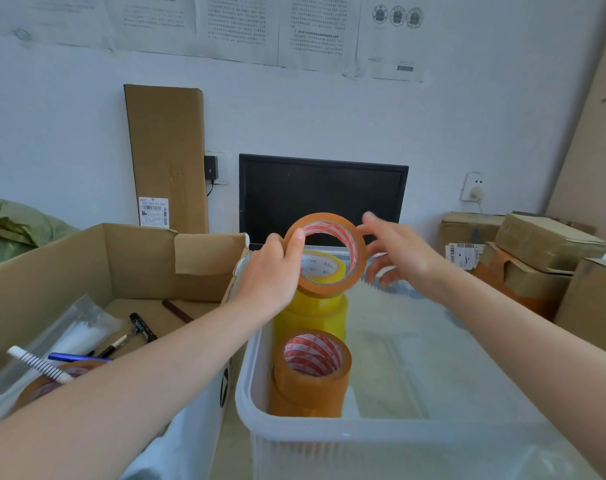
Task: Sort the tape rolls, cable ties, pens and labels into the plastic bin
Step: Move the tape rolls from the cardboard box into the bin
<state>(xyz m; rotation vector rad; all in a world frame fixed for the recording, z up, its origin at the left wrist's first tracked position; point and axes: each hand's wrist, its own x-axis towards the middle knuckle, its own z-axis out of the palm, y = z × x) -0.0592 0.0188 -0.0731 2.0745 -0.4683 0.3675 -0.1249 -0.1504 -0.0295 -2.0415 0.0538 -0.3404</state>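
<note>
My left hand grips a thin brown tape roll by its left rim, tilted up above the clear plastic bin. My right hand is beside the roll's right rim with fingers spread; its fingertips seem to touch the rim. In the bin's left part stand a yellow tape stack and, nearer me, stacked brown tape rolls. The cardboard box at left holds a black marker, a blue pen, a striped white pen, bagged white cable ties and another brown tape roll.
A black monitor stands behind the bin against the wall. A tall flat carton leans on the wall at left. Several taped cardboard parcels are stacked at right. A green bag lies far left.
</note>
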